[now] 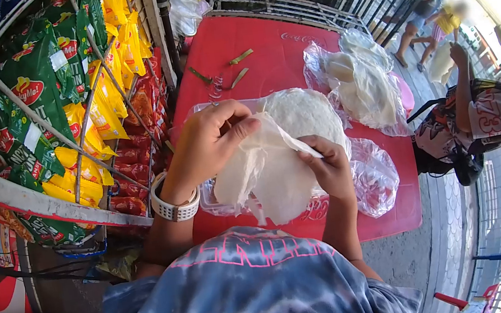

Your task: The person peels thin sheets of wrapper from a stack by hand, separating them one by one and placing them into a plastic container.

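Observation:
Between my hands hangs a thin, floppy white sheet, which looks like a spring roll wrapper (284, 184). My left hand (215, 139), with a white watch on the wrist, pinches its upper left edge between thumb and fingers. On the other side, my right hand (331, 164) grips the right edge with closed fingers. Just behind lies a round stack of wrappers (303, 108), partly covered by the held sheet. A clear plastic container (206, 197) shows under the wrappers at the left.
The red table (270, 30) holds several green strips (239, 78), plastic-wrapped white sheets (362, 78) and a crumpled clear bag (373, 177). A rack of snack packs (27, 92) stands close at left. To the right, another person (484, 115) holds up a white sheet (442, 65).

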{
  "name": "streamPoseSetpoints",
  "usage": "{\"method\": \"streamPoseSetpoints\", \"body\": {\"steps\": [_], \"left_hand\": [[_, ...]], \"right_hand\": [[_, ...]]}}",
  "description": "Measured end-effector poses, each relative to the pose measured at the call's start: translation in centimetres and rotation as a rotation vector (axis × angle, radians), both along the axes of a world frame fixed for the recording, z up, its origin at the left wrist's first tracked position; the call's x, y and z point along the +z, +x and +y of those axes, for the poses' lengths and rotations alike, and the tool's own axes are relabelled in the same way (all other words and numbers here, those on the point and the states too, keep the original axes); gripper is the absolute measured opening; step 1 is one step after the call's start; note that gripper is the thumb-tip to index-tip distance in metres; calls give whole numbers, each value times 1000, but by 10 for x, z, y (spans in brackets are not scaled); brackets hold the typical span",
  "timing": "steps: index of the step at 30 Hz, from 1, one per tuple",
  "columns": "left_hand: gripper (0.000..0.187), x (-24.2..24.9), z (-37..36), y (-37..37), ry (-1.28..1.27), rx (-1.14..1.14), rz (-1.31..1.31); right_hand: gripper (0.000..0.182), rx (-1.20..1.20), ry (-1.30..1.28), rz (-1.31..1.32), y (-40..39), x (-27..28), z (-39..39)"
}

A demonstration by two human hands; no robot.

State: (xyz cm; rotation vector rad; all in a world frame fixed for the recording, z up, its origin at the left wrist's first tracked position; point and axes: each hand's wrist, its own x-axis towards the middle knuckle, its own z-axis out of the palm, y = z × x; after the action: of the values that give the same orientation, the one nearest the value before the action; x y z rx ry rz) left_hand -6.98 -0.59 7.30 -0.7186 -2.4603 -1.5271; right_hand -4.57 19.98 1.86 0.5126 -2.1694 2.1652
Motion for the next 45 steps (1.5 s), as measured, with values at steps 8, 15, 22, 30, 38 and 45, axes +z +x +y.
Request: {"method": "streamPoseSetpoints", "body": {"steps": [8, 15, 22, 30, 38, 45], "left_hand": [[29, -34, 14, 14, -215, -233, -44], [14, -36, -5, 2, 80, -218, -150], [14, -104, -11, -25, 288, 141, -327], [14, -124, -8, -24, 383, 119, -575], [15, -123, -8, -25, 436, 117, -589], [15, -120, -4, -17, 192, 83, -524]], "right_hand": [[19, 15, -89, -170, 14, 13, -2], [19, -74, 236, 190, 14, 64, 13], [30, 12, 138, -201, -41, 83, 22], [37, -366, -365, -78, -158, 78, 120], [38, -866, -325, -364, -195, -86, 316], [34, -867, -76, -372, -117, -109, 254]]}}
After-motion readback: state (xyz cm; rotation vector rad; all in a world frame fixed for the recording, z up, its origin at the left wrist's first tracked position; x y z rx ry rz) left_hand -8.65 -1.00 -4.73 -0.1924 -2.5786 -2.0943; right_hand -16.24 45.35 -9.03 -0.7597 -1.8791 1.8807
